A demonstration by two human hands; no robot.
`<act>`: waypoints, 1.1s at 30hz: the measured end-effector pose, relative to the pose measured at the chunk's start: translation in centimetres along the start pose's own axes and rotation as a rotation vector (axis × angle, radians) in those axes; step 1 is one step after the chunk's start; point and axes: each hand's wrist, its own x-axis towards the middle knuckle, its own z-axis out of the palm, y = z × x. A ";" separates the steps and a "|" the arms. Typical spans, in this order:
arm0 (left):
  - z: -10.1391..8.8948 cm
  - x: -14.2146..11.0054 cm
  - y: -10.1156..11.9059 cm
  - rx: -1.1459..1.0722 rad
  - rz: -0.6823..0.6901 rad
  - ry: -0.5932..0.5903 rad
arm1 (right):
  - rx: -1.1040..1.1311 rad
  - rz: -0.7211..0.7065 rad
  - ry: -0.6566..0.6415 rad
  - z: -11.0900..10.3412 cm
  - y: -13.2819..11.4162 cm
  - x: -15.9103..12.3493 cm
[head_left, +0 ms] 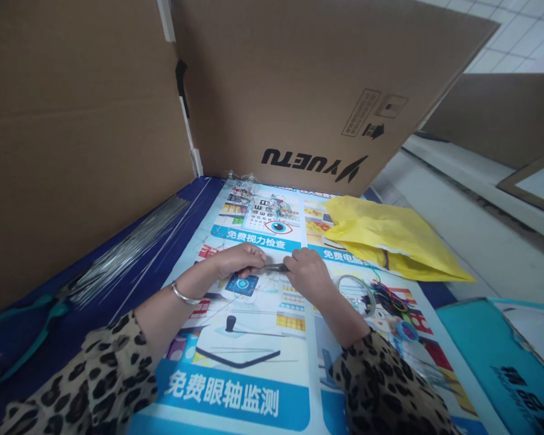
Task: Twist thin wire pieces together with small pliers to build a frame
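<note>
Over the middle of the printed sheet, my two hands nearly meet. My right hand is closed around a pair of pliers, its handles mostly hidden in the fist. The metal jaws of the pliers point left toward my other fingers. My left hand, with a silver bangle on its wrist, pinches what looks like a thin wire at the jaw tips; the piece is very fine and partly covered by the fingers. Faint straight wires lie on the sheet below the hands.
Cardboard panels stand behind and at left. A bundle of straight wires and teal-handled pliers lie left. Tangled wire pieces sit at the back. At right are a yellow bag, a wire coil, coloured cords and a teal box.
</note>
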 end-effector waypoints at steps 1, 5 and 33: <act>0.0 0.0 0.0 0.000 -0.001 -0.004 | -0.003 0.004 -0.013 -0.1 -0.1 0.0; 0.0 0.0 0.0 0.005 -0.002 -0.008 | -0.009 0.025 -0.052 -0.4 -0.3 0.2; 0.0 -0.1 0.1 -0.004 0.020 0.000 | -0.016 0.072 -0.144 -0.5 -0.7 0.4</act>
